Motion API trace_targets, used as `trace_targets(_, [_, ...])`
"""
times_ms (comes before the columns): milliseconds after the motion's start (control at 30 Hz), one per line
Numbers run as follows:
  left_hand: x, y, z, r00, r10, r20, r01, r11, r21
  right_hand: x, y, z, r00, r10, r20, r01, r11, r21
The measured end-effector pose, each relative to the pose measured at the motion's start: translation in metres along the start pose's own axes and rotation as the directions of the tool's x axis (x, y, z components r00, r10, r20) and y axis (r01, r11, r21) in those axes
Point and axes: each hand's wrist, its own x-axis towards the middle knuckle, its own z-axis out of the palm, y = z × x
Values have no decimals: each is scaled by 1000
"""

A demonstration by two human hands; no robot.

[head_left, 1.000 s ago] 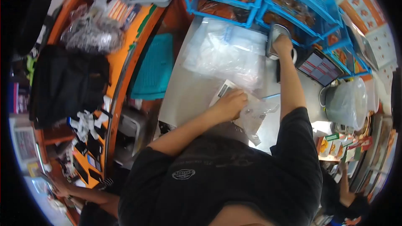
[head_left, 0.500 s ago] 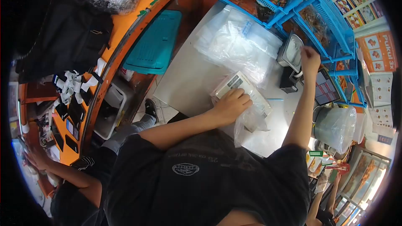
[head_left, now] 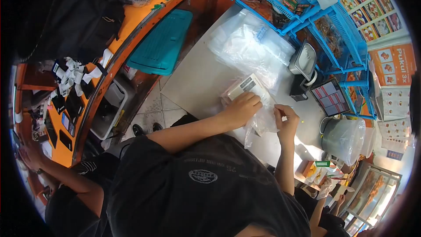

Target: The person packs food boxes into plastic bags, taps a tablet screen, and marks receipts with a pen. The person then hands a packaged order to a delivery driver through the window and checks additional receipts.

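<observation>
My left hand (head_left: 244,109) is closed, its fingers curled over a thin clear plastic bag (head_left: 254,134) on top of a pale packet (head_left: 247,85) with a printed label. At the bag's right side, my right hand (head_left: 287,120) pinches its edge between thumb and fingers. The packet lies on a light table (head_left: 188,79), just beyond my body. Farther back on that table spreads a pile of clear plastic bags (head_left: 250,44).
Blue baskets (head_left: 302,22) stand at the back right, near a metal container (head_left: 303,59), a tablet (head_left: 330,98) and a bag-lined bucket (head_left: 344,136). A teal lidded bin (head_left: 160,41) sits left. Other people's hands show at the far left (head_left: 33,156) and lower right (head_left: 325,188).
My right hand has come from the metal container down to the plastic bag and now pinches it. My left hand stays on the packet.
</observation>
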Motion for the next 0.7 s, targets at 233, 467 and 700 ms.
trace_targets(233, [11, 10, 4, 951, 129, -282, -45, 957, 286, -1, -8, 33, 988, -129, -79, 129, 992, -6])
trace_targets(467, [20, 23, 0, 986, -52, 159, 6, 961, 278, -7, 9, 33, 997, -18, 75, 2, 976, 217])
trace_targets(700, [49, 43, -20, 946, -86, 311, -43, 922, 385, -18, 54, 45, 991, 104, 82, -127, 916, 380])
